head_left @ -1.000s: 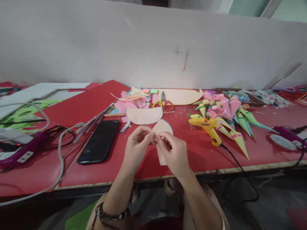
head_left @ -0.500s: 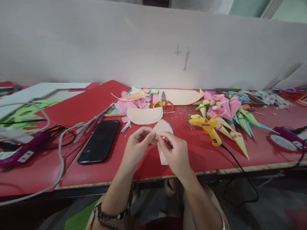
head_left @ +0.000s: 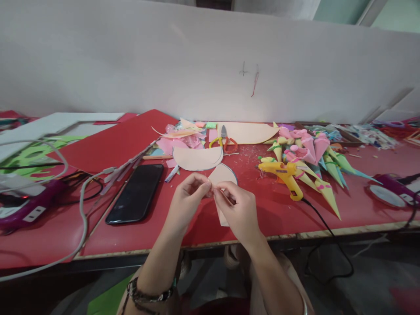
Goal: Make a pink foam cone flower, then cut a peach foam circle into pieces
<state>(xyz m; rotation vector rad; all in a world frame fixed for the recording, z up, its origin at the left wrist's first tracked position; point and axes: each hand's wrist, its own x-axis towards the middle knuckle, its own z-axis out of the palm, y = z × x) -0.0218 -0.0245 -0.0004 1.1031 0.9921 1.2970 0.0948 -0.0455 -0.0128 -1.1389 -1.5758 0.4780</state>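
My left hand (head_left: 191,197) and my right hand (head_left: 236,206) meet over the front of the red table, thumbs and forefingers pinched close together. Whatever sits between the fingertips is too small and too covered to name. Beneath my right hand lies a cream sheet piece (head_left: 223,173) with a dark outlined curved edge, partly hidden by the fingers. Just beyond it rests a cream half-round piece (head_left: 197,158), also edged with a dark line. Scissors (head_left: 224,139) with yellow and red handles lie behind these pieces.
To the left are a black phone (head_left: 136,194), a purple power strip (head_left: 32,203) and a white cable. A yellow glue gun (head_left: 285,175) lies at right beside several pastel cones (head_left: 329,196). Pink scraps (head_left: 183,141) lie behind. A white partition (head_left: 141,61) borders the table.
My right hand has shifted very slightly to the left, its fingertips closer to my left fingertips. The things on the table have stayed put.
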